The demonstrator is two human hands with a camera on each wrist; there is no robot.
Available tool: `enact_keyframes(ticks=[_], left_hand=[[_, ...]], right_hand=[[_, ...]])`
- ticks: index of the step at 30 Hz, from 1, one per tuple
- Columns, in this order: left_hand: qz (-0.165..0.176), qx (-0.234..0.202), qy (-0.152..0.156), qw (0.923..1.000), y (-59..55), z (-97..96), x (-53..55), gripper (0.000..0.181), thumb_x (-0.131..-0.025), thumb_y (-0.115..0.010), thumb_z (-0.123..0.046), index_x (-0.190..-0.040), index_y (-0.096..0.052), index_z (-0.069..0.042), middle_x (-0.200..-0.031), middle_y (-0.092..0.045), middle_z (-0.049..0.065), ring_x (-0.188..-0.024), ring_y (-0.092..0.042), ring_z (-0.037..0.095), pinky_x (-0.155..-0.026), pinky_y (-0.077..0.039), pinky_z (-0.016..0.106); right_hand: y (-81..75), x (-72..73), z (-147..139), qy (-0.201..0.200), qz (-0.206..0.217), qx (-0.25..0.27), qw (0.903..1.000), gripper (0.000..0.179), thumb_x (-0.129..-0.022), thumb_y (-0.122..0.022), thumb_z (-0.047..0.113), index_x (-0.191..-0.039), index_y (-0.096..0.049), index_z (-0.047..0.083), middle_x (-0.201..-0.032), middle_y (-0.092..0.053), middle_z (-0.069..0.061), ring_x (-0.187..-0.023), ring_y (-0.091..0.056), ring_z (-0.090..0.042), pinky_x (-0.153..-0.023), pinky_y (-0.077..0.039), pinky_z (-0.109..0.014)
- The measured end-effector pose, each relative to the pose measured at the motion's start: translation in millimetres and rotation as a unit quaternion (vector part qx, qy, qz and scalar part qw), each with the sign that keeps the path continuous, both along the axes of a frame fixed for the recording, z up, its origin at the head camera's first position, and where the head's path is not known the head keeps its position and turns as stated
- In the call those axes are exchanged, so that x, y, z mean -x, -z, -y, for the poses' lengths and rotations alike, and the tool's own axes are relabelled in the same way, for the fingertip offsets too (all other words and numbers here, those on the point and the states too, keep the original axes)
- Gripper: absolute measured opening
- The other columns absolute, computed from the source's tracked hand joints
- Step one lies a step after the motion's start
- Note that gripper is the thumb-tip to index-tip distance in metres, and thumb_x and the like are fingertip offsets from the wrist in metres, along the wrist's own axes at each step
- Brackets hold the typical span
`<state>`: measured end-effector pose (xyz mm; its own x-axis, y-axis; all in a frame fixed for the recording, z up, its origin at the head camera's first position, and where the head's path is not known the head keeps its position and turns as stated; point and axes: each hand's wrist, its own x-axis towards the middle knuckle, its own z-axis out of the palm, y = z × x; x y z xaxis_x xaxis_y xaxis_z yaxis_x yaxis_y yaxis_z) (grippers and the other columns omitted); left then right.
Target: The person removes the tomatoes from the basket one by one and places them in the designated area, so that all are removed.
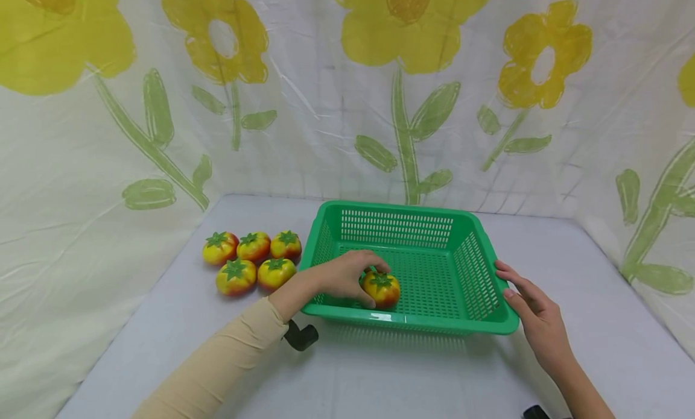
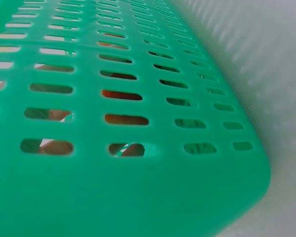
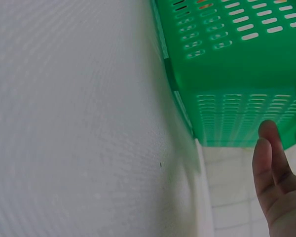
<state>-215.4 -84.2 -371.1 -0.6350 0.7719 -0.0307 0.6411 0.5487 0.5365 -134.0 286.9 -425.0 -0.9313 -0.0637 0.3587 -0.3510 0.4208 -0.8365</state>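
Inside the green plastic basket [image 1: 409, 316], near its front left corner, my left hand [image 1: 347, 277] holds a yellow-red tomato [image 1: 383, 291] with a green star-shaped top. The fingers and thumb curve round the fruit from the left. My right hand [image 1: 537, 316] rests against the basket's right rim with its fingers fairly straight. In the right wrist view, fingers [image 3: 266, 163] of that hand lie along the outside of the basket wall [image 3: 246, 74]. The left wrist view is filled by the perforated basket wall [image 2: 128, 187]; the left hand is mostly hidden behind it.
Several more tomatoes [image 1: 236, 277] sit in two rows on the white-covered table [image 1: 374, 383], just left of the basket. A curtain [image 1: 309, 105] with yellow flowers hangs behind the table. Black wrist-camera parts [image 1: 300, 336] show below the left sleeve.
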Motion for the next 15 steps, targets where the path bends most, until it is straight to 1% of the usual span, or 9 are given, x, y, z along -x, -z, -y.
enact_keyframes(ticks=[9, 12, 15], left_hand=[[-0.007, -0.001, -0.010, 0.9999, -0.9, -0.3, 0.0, 0.059, -0.080, -0.085, -0.025, -0.131, -0.058, -0.015, -0.120, -0.055, -0.004, -0.114, -0.048, 0.015, -0.096, -0.043, 0.028], [-0.012, -0.014, -0.014, 0.9997, -1.2, 0.4, 0.7, 0.058, -0.080, -0.084, -0.025, -0.131, -0.059, -0.015, -0.121, -0.055, -0.004, -0.112, -0.049, 0.014, -0.094, -0.045, 0.029], [-0.020, -0.043, -0.017, 0.9987, -1.5, 2.0, 1.5, 0.057, -0.080, -0.084, -0.024, -0.130, -0.059, -0.014, -0.122, -0.055, -0.004, -0.110, -0.050, 0.014, -0.093, -0.048, 0.033]], right_hand=[[-0.7, -1.2, -0.4, -0.002, 0.001, 0.001, 1.0000, 0.038, -0.105, -0.049, 0.014, -0.142, -0.051, 0.008, -0.152, -0.042, -0.001, -0.140, -0.032, -0.009, -0.095, -0.036, -0.010], [-0.9, -1.1, 0.1, -0.005, -0.001, 0.005, 1.0000, 0.037, -0.105, -0.049, 0.013, -0.142, -0.051, 0.007, -0.152, -0.042, -0.002, -0.140, -0.032, -0.010, -0.096, -0.036, -0.010], [-0.8, -0.5, 0.3, -0.008, -0.004, 0.008, 0.9999, 0.037, -0.105, -0.049, 0.013, -0.141, -0.051, 0.007, -0.151, -0.042, -0.002, -0.140, -0.032, -0.010, -0.096, -0.036, -0.010]])
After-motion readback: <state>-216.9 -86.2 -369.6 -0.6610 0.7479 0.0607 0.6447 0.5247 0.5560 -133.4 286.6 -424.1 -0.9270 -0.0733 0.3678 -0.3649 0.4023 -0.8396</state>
